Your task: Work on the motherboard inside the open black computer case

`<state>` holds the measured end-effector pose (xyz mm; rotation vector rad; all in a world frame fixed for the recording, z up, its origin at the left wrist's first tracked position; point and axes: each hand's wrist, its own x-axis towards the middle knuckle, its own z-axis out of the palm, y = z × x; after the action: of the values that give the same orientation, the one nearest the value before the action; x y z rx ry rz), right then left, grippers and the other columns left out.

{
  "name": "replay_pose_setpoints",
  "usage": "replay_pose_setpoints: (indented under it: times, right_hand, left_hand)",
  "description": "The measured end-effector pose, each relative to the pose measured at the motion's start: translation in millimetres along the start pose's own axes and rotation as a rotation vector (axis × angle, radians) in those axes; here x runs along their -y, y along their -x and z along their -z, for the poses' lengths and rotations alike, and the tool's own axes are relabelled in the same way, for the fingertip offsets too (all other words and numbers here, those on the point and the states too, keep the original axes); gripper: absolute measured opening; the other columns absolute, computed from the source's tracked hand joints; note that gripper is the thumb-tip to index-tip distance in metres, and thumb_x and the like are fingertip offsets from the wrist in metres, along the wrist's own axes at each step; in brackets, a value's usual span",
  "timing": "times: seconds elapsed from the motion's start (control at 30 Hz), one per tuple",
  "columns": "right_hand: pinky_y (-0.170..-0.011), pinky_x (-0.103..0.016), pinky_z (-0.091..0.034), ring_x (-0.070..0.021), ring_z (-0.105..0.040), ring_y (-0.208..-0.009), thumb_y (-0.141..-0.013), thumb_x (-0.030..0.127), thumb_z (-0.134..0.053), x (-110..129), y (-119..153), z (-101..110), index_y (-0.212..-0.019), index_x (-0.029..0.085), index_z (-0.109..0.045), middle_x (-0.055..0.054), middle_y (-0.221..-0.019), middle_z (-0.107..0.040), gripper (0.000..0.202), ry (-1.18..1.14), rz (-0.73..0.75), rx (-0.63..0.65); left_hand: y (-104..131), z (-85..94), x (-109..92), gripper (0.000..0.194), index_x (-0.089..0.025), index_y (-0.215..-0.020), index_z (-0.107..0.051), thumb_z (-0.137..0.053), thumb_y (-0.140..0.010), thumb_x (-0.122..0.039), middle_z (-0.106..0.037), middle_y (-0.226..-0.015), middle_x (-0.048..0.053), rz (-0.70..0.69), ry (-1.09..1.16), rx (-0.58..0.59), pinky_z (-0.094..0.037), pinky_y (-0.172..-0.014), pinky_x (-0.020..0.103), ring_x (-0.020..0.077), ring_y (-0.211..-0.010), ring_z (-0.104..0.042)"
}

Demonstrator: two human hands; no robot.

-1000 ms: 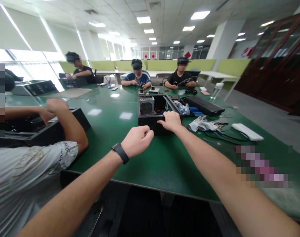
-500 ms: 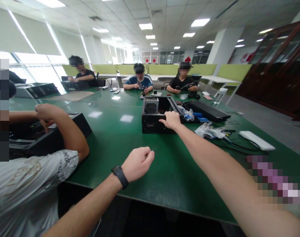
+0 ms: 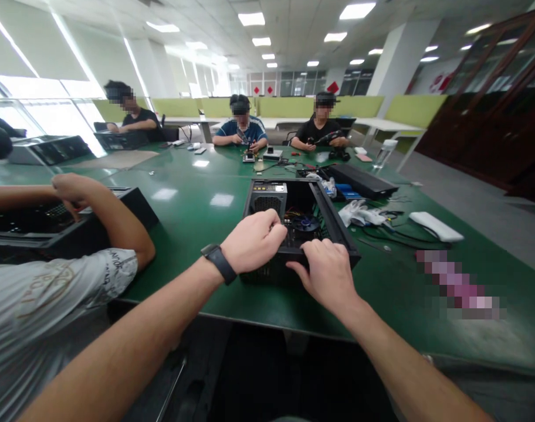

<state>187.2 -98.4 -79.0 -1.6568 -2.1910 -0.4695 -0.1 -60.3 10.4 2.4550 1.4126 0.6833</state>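
Observation:
An open black computer case (image 3: 337,223) lies in front of me on the green table (image 3: 197,234). Inside it I see a power supply (image 3: 268,199) at the left, and a round fan (image 3: 307,224) with thin wires deeper in. My right hand (image 3: 329,272) grips the case's near edge, fingers hooked over the rim and thumb pointing left along it. Above the near left part of the case, my left hand (image 3: 256,240) is closed in a fist. What the fist holds, if anything, is hidden, and I cannot tell whether it touches the case.
On my left a co-worker's arm (image 3: 122,228) reaches into another black case (image 3: 142,208). To the right lie white gloves (image 3: 359,214), cables, a white oblong object (image 3: 435,227) and a black panel (image 3: 359,180). A clear bottle (image 3: 384,153) stands farther back. Other people sit across the table.
My right hand has pulled the case toward me, close to the table's near edge. My closed left hand has moved up and forward, from above the table to the case's near left part.

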Motion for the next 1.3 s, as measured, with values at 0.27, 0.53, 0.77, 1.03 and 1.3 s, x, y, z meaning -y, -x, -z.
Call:
replay_pose_setpoints:
  times: [0.27, 0.53, 0.77, 1.03, 1.3]
  right_hand:
    - [-0.078, -0.037, -0.030, -0.0212, -0.047, -0.081, -0.089, 0.039, -0.065, 23.5, 107.4, 52.7, -0.091, 0.021, -0.061, -0.002, -0.082, -0.058, 0.019, -0.213, 0.002, -0.068]
    - [-0.077, -0.037, -0.030, -0.0206, -0.045, -0.077, -0.090, 0.037, -0.064, 26.7, 139.5, 66.3, -0.092, 0.023, -0.061, -0.002, -0.080, -0.057, 0.015, -0.273, 0.004, -0.090]
    - [-0.076, -0.037, -0.029, -0.0213, -0.043, -0.076, -0.090, 0.039, -0.064, 26.6, 140.9, 63.7, -0.087, 0.023, -0.058, -0.002, -0.078, -0.056, 0.017, -0.256, 0.003, -0.093]
    - [-0.076, -0.038, -0.029, -0.0220, -0.043, -0.077, -0.090, 0.040, -0.063, 26.6, 140.0, 65.5, -0.085, 0.024, -0.056, -0.002, -0.077, -0.055, 0.019, -0.229, 0.012, -0.090]
    - [-0.076, -0.038, -0.029, -0.0214, -0.043, -0.077, -0.092, 0.041, -0.061, 26.7, 140.6, 65.0, -0.087, 0.023, -0.057, -0.003, -0.078, -0.056, 0.019, -0.229, 0.012, -0.082]
  left_hand:
    - [-21.8, -53.2, -11.0, 0.038, -0.009, -0.121, -0.055, -0.051, -0.090, -0.030, -0.063, -0.127, 0.023, 0.028, -0.439, 0.559, -0.052, -0.087, 0.036, 0.0297, -0.108, -0.067]
    - [-28.5, -81.4, -24.7, 0.055, -0.006, -0.128, -0.059, -0.069, -0.075, -0.017, -0.068, -0.123, 0.025, -0.009, -0.547, 0.754, -0.055, -0.086, 0.034, 0.0321, -0.109, -0.068]
    - [-36.2, -92.1, -5.8, 0.035, -0.017, -0.094, -0.078, -0.082, -0.060, -0.020, -0.077, -0.104, 0.014, -0.045, -0.666, 0.835, -0.053, -0.092, 0.033, 0.0307, -0.105, -0.070]
    - [-43.2, -104.8, 4.8, 0.060, -0.016, -0.103, -0.078, -0.092, -0.048, -0.032, -0.076, -0.110, 0.017, 0.053, -0.699, 0.855, -0.055, -0.091, 0.035, 0.0327, -0.105, -0.070]
    - [-44.5, -107.4, 5.2, 0.059, -0.014, -0.103, -0.078, -0.091, -0.050, -0.037, -0.076, -0.110, 0.017, 0.052, -0.691, 0.871, -0.055, -0.092, 0.033, 0.0325, -0.108, -0.069]
